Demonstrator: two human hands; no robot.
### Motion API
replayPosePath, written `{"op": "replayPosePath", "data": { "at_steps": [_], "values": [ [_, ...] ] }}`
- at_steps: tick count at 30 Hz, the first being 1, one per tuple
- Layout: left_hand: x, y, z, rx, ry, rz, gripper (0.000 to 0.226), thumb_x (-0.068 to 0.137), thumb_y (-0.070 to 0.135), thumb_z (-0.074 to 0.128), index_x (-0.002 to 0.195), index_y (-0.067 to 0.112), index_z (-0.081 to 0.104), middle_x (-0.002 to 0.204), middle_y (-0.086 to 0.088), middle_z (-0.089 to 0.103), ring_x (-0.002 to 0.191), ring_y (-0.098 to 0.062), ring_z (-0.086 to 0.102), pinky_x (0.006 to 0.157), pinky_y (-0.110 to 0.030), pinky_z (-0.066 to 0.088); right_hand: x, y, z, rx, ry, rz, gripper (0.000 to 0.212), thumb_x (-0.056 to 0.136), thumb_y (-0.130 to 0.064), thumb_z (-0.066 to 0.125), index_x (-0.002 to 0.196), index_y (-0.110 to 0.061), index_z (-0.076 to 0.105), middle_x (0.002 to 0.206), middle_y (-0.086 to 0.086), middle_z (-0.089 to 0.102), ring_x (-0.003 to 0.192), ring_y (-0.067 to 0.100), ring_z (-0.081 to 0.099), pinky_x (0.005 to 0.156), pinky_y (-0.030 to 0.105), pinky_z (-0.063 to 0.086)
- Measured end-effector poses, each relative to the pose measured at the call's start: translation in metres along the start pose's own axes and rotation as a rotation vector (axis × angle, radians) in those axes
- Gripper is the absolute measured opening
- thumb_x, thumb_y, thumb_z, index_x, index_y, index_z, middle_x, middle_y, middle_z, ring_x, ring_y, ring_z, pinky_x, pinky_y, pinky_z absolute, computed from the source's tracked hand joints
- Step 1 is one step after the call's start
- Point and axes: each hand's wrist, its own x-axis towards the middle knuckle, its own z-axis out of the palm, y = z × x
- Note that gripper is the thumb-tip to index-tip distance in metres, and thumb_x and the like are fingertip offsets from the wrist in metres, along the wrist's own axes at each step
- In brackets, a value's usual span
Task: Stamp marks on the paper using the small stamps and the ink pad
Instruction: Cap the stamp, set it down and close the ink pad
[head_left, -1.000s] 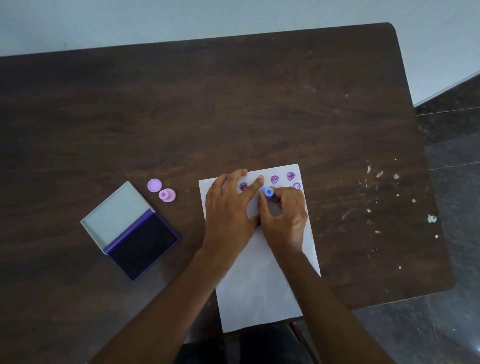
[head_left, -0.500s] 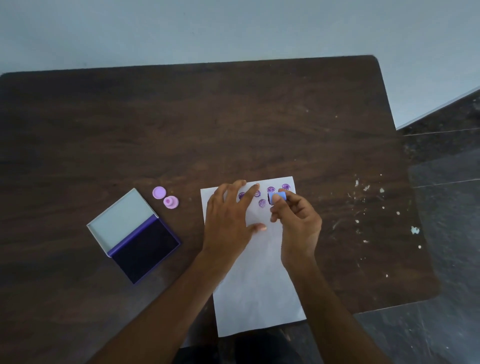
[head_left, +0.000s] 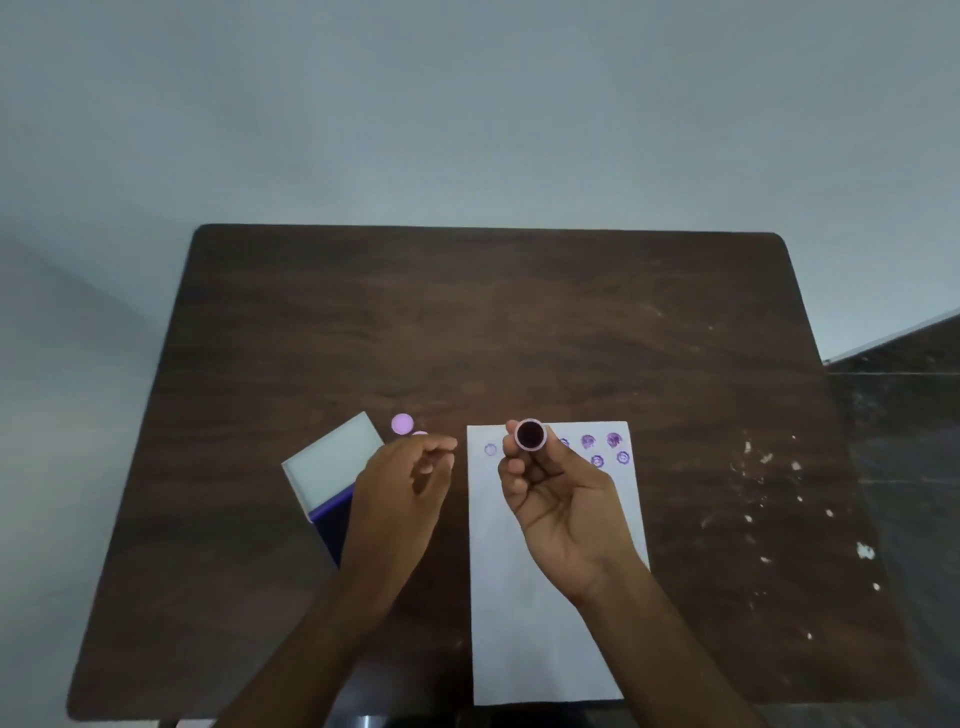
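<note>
Your right hand (head_left: 563, 499) is lifted over the upper part of the paper (head_left: 545, 613), palm turned toward you, and its thumb and fingertips pinch a small round stamp (head_left: 530, 434). The stamp is tipped so its dark, inked face looks straight up at the camera, which puts its long axis roughly along your line of sight (its body is hidden behind that face and your fingers). Your left hand (head_left: 400, 488) hovers to the left of the paper with the fingers loosely curled and nothing in them, covering part of the open ink pad (head_left: 332, 470); the pad's pale lid lies folded back toward the far left and the dark inked half sits nearer you. Just beyond your left fingertips a purple disc (head_left: 402, 423) lies on the table (head_left: 519, 322), with a second purple piece (head_left: 420, 433) beside it, mostly hidden. The paper lies lengthwise toward you, and purple marks (head_left: 614, 440) sit along its far edge.
</note>
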Motion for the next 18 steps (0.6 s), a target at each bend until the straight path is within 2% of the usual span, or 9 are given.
{"op": "replayPosePath", "data": {
  "at_steps": [2, 5, 7, 11, 14, 16, 18],
  "values": [
    [-0.016, 0.004, -0.009, -0.171, 0.092, 0.178, 0.020, 0.093, 0.022, 0.063, 0.113, 0.022, 0.066, 0.110, 0.000, 0.068, 0.101, -0.011, 0.062, 0.090, -0.016, 0.046, 0.003, 0.009, 0.006, -0.028, -0.026, 0.023, 0.033, 0.092, -0.015, 0.061, 0.118, 0.006, 0.063, 0.100, 0.022, 0.069, 0.078, 0.025, 0.066, 0.071, 0.031, 0.057],
    [-0.027, 0.012, -0.013, -0.183, 0.137, 0.037, 0.034, 0.094, 0.034, 0.060, 0.122, 0.015, 0.062, 0.119, -0.002, 0.067, 0.111, -0.015, 0.061, 0.101, -0.021, 0.038, 0.009, 0.018, 0.013, -0.069, -0.045, 0.031, 0.032, 0.093, -0.015, 0.060, 0.116, 0.007, 0.063, 0.100, 0.022, 0.069, 0.080, 0.024, 0.066, 0.073, 0.030, 0.057],
    [-0.025, 0.015, -0.012, -0.181, 0.151, -0.003, 0.040, 0.093, 0.037, 0.060, 0.126, 0.014, 0.060, 0.121, -0.002, 0.066, 0.112, -0.017, 0.061, 0.106, -0.030, 0.042, 0.012, 0.020, 0.016, -0.081, -0.052, 0.024, 0.033, 0.092, -0.015, 0.061, 0.117, 0.007, 0.063, 0.101, 0.022, 0.069, 0.082, 0.025, 0.066, 0.074, 0.030, 0.057],
    [-0.018, 0.001, -0.020, -0.189, 0.158, 0.010, 0.029, 0.097, 0.035, 0.057, 0.117, 0.016, 0.066, 0.116, 0.000, 0.068, 0.109, -0.017, 0.061, 0.102, -0.029, 0.044, 0.014, 0.021, 0.020, -0.099, -0.034, 0.007, 0.026, 0.089, -0.014, 0.064, 0.106, 0.004, 0.070, 0.097, 0.021, 0.071, 0.078, 0.023, 0.066, 0.071, 0.029, 0.056],
    [-0.002, -0.018, -0.024, -0.172, 0.140, 0.017, 0.028, 0.097, 0.036, 0.055, 0.117, 0.021, 0.067, 0.117, 0.003, 0.068, 0.108, -0.017, 0.061, 0.100, -0.037, 0.047, 0.015, 0.022, 0.022, -0.096, 0.024, -0.013, 0.020, 0.085, -0.015, 0.067, 0.096, 0.001, 0.075, 0.097, 0.020, 0.073, 0.078, 0.023, 0.067, 0.072, 0.030, 0.055],
    [0.013, -0.027, -0.026, -0.196, 0.182, 0.028, 0.021, 0.096, 0.034, 0.055, 0.108, 0.025, 0.070, 0.110, 0.010, 0.071, 0.099, -0.012, 0.063, 0.093, -0.036, 0.049, 0.015, 0.023, 0.023, -0.086, 0.053, -0.020, 0.018, 0.084, -0.014, 0.068, 0.094, 0.000, 0.076, 0.097, 0.020, 0.073, 0.079, 0.023, 0.068, 0.074, 0.030, 0.055],
    [0.029, -0.029, -0.025, -0.254, 0.224, 0.075, 0.016, 0.092, 0.025, 0.055, 0.092, 0.030, 0.071, 0.091, 0.021, 0.070, 0.087, -0.003, 0.064, 0.078, -0.022, 0.049, 0.016, 0.024, 0.023, -0.074, 0.068, -0.022, 0.019, 0.082, -0.013, 0.069, 0.095, 0.000, 0.075, 0.099, 0.020, 0.073, 0.081, 0.024, 0.068, 0.076, 0.030, 0.055]
  ]
}}
